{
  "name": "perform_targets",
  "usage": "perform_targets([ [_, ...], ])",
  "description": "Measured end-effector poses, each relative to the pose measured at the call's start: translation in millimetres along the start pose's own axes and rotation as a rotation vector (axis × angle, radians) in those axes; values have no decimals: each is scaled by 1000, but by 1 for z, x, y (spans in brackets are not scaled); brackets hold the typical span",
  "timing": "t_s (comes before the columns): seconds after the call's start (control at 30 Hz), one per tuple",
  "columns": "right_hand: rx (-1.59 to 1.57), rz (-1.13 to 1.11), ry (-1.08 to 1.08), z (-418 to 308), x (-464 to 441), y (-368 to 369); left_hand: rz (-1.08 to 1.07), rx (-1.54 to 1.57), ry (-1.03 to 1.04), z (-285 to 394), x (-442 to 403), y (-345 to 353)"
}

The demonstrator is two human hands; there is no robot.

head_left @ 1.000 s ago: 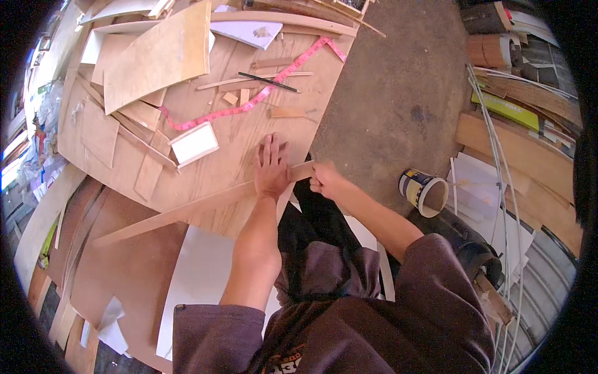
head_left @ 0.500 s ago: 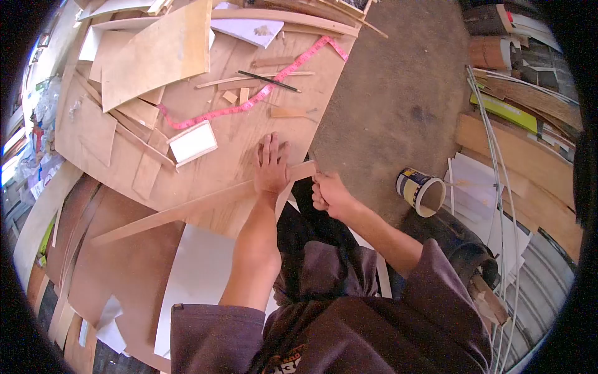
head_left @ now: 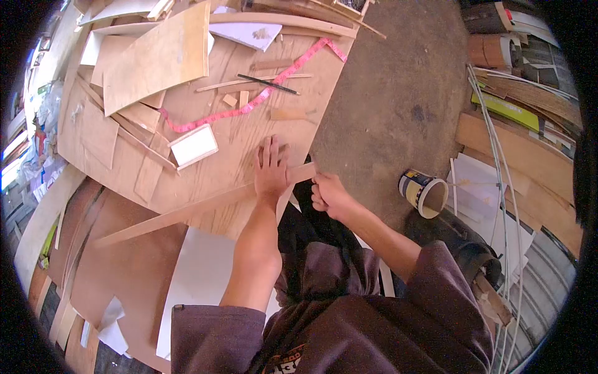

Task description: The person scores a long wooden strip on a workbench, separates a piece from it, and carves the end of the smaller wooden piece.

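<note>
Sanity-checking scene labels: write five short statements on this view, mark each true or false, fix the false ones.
1. The left grip lies across the strip. True.
2. The pencil crosses the tape. True.
3. The tape is green. False: it is pink.
4. The bucket is on the table. False: it is off the table, to the right.
5. The right grip is spread flat. False: it is curled.

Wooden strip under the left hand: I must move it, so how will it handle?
The wooden strip looks fairly stiff, showing no obvious sag. Being slender, it's probably light. It might tip if the left hand lifts, since its long end overhangs the tabletop.
</note>
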State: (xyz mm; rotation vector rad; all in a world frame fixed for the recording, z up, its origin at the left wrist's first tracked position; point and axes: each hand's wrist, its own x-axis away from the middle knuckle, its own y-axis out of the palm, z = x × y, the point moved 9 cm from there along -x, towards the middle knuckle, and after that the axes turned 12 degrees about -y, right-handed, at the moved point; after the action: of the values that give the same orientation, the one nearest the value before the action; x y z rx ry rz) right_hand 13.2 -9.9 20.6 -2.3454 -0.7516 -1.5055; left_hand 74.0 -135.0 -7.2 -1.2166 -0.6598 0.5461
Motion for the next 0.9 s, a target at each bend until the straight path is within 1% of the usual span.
perform_targets([
  [0.07, -29, -19, 27, 21, -49, 2, 0, 9, -5, -1, 1, -1],
  [0.13, -58, -34, 56, 22, -55, 5, -27, 13, -8, -2, 1, 3],
  [0.2, 0, -63, 114, 22, -40, 0, -15, 21, -10, -2, 2, 3],
  [0.3, -50, -36, 39, -13, 19, 5, -2, 23, 2, -1, 1, 4],
  [0.43, -20, -45, 17, 12, -34, 2, -11, 17, -8, -1, 1, 3],
  [0.5, -109, -53, 79, 27, -57, 5, -45, -9, -21, 2, 2, -1],
  [0.57, -83, -59, 60, 10, -26, 7, -77, -28, -30, 0, 1, 0],
  [0.63, -41, -64, 38, -6, 6, 2, -8, -64, 0, 2, 2, -1],
  [0.7, -147, -74, 85, -7, 26, -1, -8, -66, -5, 2, 3, 1],
  [0.73, -150, -80, 80, -3, 19, 1, -5, -72, -7, 1, 1, 0],
  [0.8, -41, -38, -53, 4, -15, 1, -5, -50, -9, 1, -1, -2],
  [0.87, -47, -36, -10, 20, -44, 3, -25, -22, -8, 2, 6, -2],
  [0.9, -45, -32, 20, 16, -45, 7, -32, -12, -12, 1, 4, 0],
])
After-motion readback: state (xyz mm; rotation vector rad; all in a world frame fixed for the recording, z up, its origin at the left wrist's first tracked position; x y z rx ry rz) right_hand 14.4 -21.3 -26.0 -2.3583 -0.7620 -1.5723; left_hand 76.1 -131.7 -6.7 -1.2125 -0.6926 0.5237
